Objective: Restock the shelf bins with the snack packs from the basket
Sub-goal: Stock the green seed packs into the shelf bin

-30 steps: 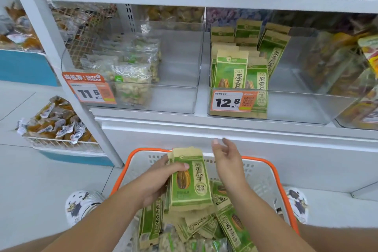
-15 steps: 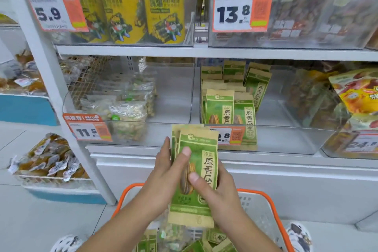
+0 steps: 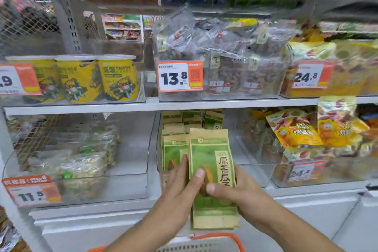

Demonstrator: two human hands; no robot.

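Observation:
Both my hands hold a small stack of green and tan sunflower seed packs (image 3: 212, 157) upright in front of the lower shelf. My left hand (image 3: 180, 186) grips the stack's left edge with its thumb across the front. My right hand (image 3: 235, 188) grips the right edge, thumb also on the front. Right behind the stack is a clear shelf bin (image 3: 253, 172) with more of the same green packs (image 3: 173, 149) standing at its left side. The orange-rimmed white basket (image 3: 216, 240) shows only its far rim at the bottom edge.
Left of that bin, another clear bin (image 3: 131, 182) holds clear bags of nuts with an 11.5 price tag. To the right are yellow and red snack bags (image 3: 294, 131). The upper shelf carries yellow tubs (image 3: 81, 80), dark snack bags and a 13.8 tag (image 3: 180, 75).
The stack of green packs has risen out of the basket up to the level of the lower shelf bin. My right hand has joined the left on it. The view has tilted upward.

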